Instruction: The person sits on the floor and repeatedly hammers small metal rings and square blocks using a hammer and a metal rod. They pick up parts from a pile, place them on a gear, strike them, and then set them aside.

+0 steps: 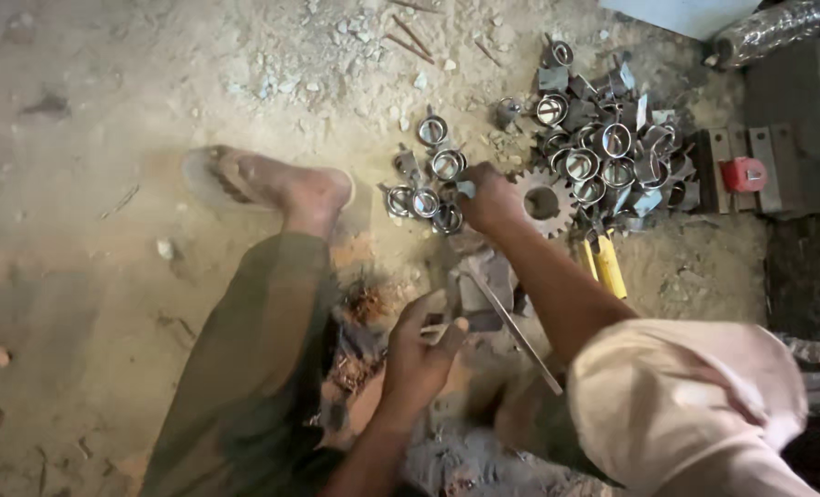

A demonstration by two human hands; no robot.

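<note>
We sit on a dusty earthen floor, looking down past our knees. Our right hand reaches forward to a small group of shiny metal ring clamps lying on the dirt; its fingers are curled over a small pale piece, though we cannot tell exactly what that piece is or how firmly it is pinched. Just to the right of that hand lies a toothed gear wheel, and beyond it a larger heap of the same ring clamps mixed with bent grey metal pieces.

Our left hand sits closer to our body, fingers partly closed around a thin pale strip held between thumb and forefinger. A slim metal rod lies at a slant just beside it, crossing a dark block of metal on the floor. A yellow-handled tool lies near our right forearm.

Our bare left foot rests on a sandal, left of the small clamp group. At the far right sits a dark metal block with a red part on it.
</note>
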